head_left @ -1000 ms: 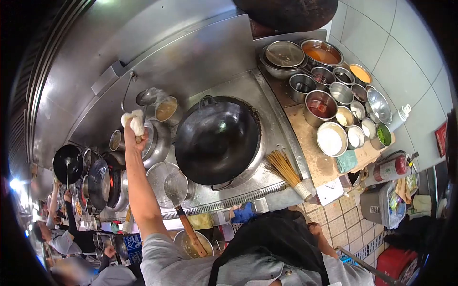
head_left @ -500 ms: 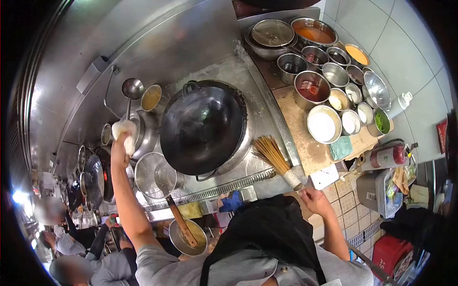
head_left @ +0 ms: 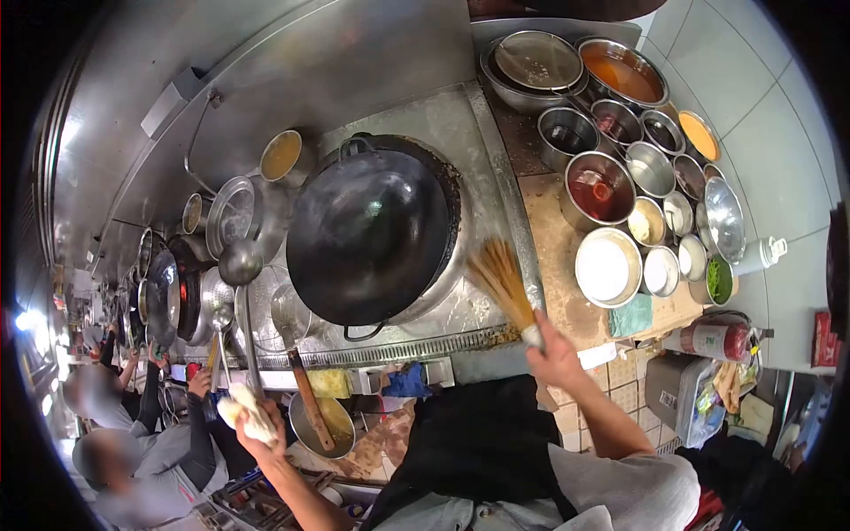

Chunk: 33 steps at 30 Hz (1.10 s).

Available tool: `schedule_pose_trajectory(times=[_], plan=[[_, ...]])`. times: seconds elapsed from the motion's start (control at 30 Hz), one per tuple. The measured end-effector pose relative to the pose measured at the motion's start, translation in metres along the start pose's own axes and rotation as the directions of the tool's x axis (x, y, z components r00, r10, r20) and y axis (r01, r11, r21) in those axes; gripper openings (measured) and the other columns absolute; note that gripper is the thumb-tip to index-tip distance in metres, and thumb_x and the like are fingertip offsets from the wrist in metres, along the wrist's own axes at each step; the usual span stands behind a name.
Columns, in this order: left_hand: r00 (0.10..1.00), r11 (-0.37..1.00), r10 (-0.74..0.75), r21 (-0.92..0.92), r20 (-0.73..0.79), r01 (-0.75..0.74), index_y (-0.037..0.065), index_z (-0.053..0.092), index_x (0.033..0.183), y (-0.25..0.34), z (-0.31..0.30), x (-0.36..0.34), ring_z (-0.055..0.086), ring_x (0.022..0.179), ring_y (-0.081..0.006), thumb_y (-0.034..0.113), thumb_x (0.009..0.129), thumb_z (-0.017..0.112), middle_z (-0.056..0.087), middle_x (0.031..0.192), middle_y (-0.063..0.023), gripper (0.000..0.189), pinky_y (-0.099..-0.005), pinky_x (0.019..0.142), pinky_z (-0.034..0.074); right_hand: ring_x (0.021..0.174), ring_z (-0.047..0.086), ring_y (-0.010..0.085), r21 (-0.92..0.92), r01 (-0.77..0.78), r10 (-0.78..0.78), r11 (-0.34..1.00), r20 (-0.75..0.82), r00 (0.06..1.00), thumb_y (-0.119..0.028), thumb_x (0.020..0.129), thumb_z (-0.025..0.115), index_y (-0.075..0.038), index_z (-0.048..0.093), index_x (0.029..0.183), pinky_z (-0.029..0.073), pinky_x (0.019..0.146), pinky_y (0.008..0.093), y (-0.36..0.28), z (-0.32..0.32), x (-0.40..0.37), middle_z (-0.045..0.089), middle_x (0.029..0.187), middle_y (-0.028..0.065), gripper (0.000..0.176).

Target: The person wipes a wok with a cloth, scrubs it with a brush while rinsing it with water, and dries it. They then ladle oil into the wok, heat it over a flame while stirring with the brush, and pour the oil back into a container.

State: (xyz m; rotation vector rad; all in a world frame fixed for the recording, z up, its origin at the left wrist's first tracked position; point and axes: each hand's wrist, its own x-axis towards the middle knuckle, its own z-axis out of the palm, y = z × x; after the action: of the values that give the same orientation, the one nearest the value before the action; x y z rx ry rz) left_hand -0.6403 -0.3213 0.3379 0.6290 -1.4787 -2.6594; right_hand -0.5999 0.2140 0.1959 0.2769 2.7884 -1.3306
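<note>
A large black wok [head_left: 367,234] sits on the steel stove, its inside bare and shiny. My right hand [head_left: 556,356] grips the bound handle of a bamboo brush [head_left: 502,281], whose bristles lie over the stove just right of the wok. My left hand [head_left: 267,434], low at the left, is closed around a pale cloth [head_left: 249,414]. Right above the cloth stands the long handle of a ladle [head_left: 241,263]; whether my hand also holds the handle is partly hidden by the cloth.
Metal pots of sauces, among them a red one [head_left: 599,188], crowd the right counter [head_left: 553,305]. A wooden-handled tool [head_left: 310,398] leans into a pot [head_left: 352,425] at the front. Two co-workers [head_left: 164,456] stand at the lower left.
My left hand has come down and toward me with the cloth, and the ladle has moved down too. My right hand now grips the brush's handle, further up and left than before.
</note>
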Motion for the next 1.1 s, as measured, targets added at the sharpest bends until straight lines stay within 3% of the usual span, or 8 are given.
schedule_pose_trajectory(times=[0.1, 0.17, 0.2, 0.33, 0.6, 0.8, 0.9, 1.1], plan=[[0.998, 1.0, 0.011, -0.005, -0.069, -0.012, 0.003, 0.056, 0.109, -0.024, -0.019, -0.016, 0.057, 0.059, -0.0193, 0.038, 0.085, 0.06, 0.059, 0.08, -0.013, 0.043, -0.027, 0.04, 0.045, 0.101, 0.063, 0.0428, 0.028, 0.084, -0.082, 0.996, -0.068, 0.994, -0.022, 0.084, 0.058, 0.0, 0.031, 0.145, 0.05, 0.09, 0.0444, -0.042, -0.059, 0.094, 0.062, 0.112, 0.0284, 0.07], [0.981, 0.995, -0.003, -0.096, -0.194, -0.016, 0.004, 0.055, 0.108, -0.042, -0.012, -0.029, 0.056, 0.054, -0.0193, 0.037, 0.084, 0.06, 0.059, 0.076, -0.0125, 0.041, -0.0273, 0.035, 0.042, 0.099, 0.062, 0.0455, -0.286, 0.326, -0.41, 0.901, -0.317, 0.855, -0.026, 0.088, 0.057, 0.0, 0.032, 0.144, 0.049, 0.089, 0.0469, -0.028, -0.052, 0.197, 0.062, 0.109, 0.0307, 0.067], [0.968, 1.0, 0.011, -0.006, -0.252, -0.013, 0.005, 0.054, 0.105, -0.059, -0.045, -0.029, 0.055, 0.052, -0.0192, 0.037, 0.084, 0.06, 0.059, 0.075, -0.0114, 0.039, -0.0265, 0.034, 0.043, 0.098, 0.061, 0.0462, -0.059, 0.094, -0.104, 0.994, -0.194, 0.975, -0.031, 0.09, 0.053, -0.002, 0.036, 0.142, 0.049, 0.086, 0.0494, -0.071, -0.068, 0.274, 0.063, 0.105, 0.0315, 0.062], [0.968, 1.0, 0.019, 0.016, -0.251, -0.015, 0.007, 0.054, 0.102, -0.097, -0.047, -0.033, 0.055, 0.052, -0.0185, 0.038, 0.084, 0.06, 0.059, 0.074, -0.0101, 0.037, -0.0265, 0.034, 0.042, 0.11, 0.059, 0.0391, -0.266, -0.085, 0.059, 0.96, -0.104, 0.993, -0.032, 0.091, 0.045, -0.004, 0.035, 0.144, 0.048, 0.091, 0.0451, -0.03, -0.029, 0.411, 0.061, 0.121, 0.023, 0.061], [0.96, 0.972, -0.229, -0.096, -0.164, 0.216, 0.007, 0.055, 0.111, -0.187, -0.079, -0.044, 0.057, 0.059, -0.0182, 0.036, 0.084, 0.059, 0.06, 0.081, -0.0085, 0.039, -0.0288, 0.042, 0.045, 0.095, 0.064, 0.0445, -0.479, -0.109, 0.097, 0.871, -0.05, 0.994, -0.028, 0.09, 0.047, -0.007, 0.034, 0.145, 0.052, 0.083, 0.0498, -0.015, 0.04, 0.239, 0.064, 0.1, 0.0315, 0.06], [0.941, 0.936, -0.238, 0.201, -0.239, 0.288, 0.008, 0.057, 0.117, -0.231, -0.084, -0.031, 0.059, 0.075, -0.0138, 0.029, 0.087, 0.064, 0.061, 0.091, 0.0, 0.038, -0.0296, 0.065, 0.049, 0.094, 0.064, 0.0403, -0.592, -0.13, 0.211, 0.795, 0.07, 0.975, -0.023, 0.09, 0.048, -0.003, 0.027, 0.147, 0.051, 0.082, 0.0478, -0.04, 0.046, 0.062, 0.067, 0.098, 0.0255, 0.064], [0.95, 0.843, -0.136, 0.471, -0.282, 0.26, 0.003, 0.063, 0.116, -0.222, -0.072, -0.032, 0.062, 0.086, -0.013, 0.024, 0.085, 0.066, 0.065, 0.101, -0.004, 0.037, -0.03, 0.074, 0.05, 0.083, 0.064, 0.0438, -0.462, -0.035, 0.059, 0.886, 0.038, 0.998, -0.024, 0.088, 0.056, -0.013, 0.032, 0.148, 0.05, 0.077, 0.0497, -0.029, 0.039, 0.013, 0.066, 0.09, 0.0279, 0.065], [0.992, 0.706, 0.123, 0.7, 0.026, -0.106, -0.002, 0.063, 0.107, -0.219, -0.083, -0.032, 0.062, 0.091, -0.0194, 0.023, 0.08, 0.069, 0.064, 0.102, -0.0117, 0.038, -0.0332, 0.08, 0.049, 0.088, 0.063, 0.0458, -0.327, 0.076, -0.128, 0.942, -0.141, 0.982, -0.026, 0.093, 0.054, -0.018, 0.03, 0.149, 0.048, 0.079, 0.0501, 0.016, 0.094, -0.001, 0.063, 0.094, 0.032, 0.062]])
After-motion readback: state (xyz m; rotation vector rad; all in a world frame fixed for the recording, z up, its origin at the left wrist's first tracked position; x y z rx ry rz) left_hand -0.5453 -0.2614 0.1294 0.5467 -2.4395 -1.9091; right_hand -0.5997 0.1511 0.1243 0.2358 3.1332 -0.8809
